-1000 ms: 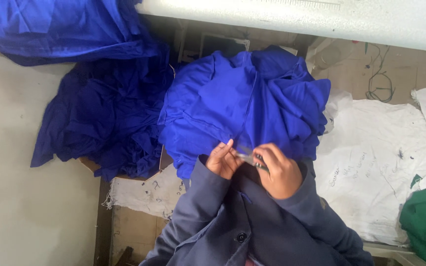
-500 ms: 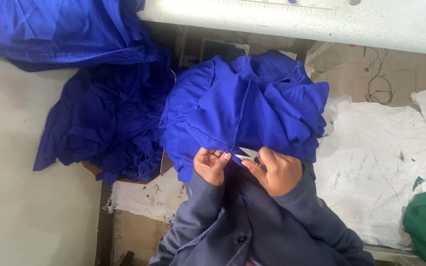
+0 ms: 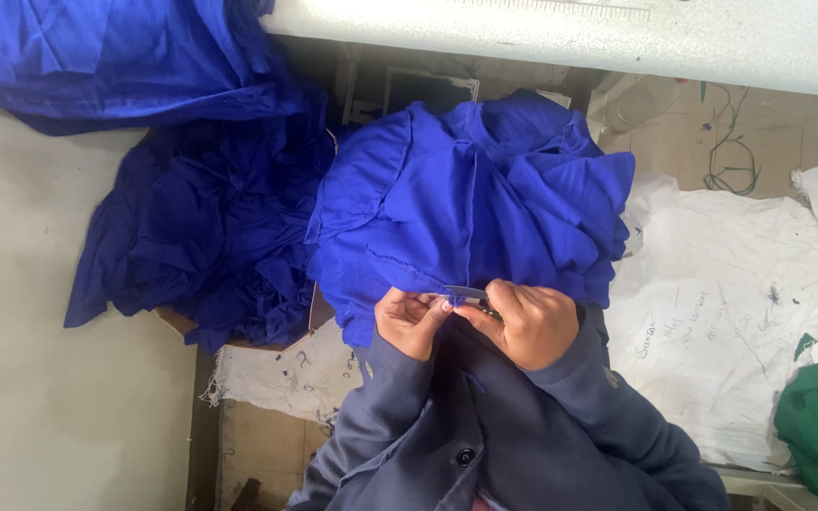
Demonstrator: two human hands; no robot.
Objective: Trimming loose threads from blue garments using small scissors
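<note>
Left hand [image 3: 412,322] pinching hem of blue garment [image 3: 466,203], right hand [image 3: 527,322] closed on small snips [image 3: 471,293] pointing toward 9 o'clock along hem, garment bunched at 12 o'clock from both hands.

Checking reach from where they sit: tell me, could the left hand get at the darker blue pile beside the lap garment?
Probably yes. The left hand pinches the blue garment's edge, and the darker blue pile lies right beside it on that side, with nothing between them.
</note>
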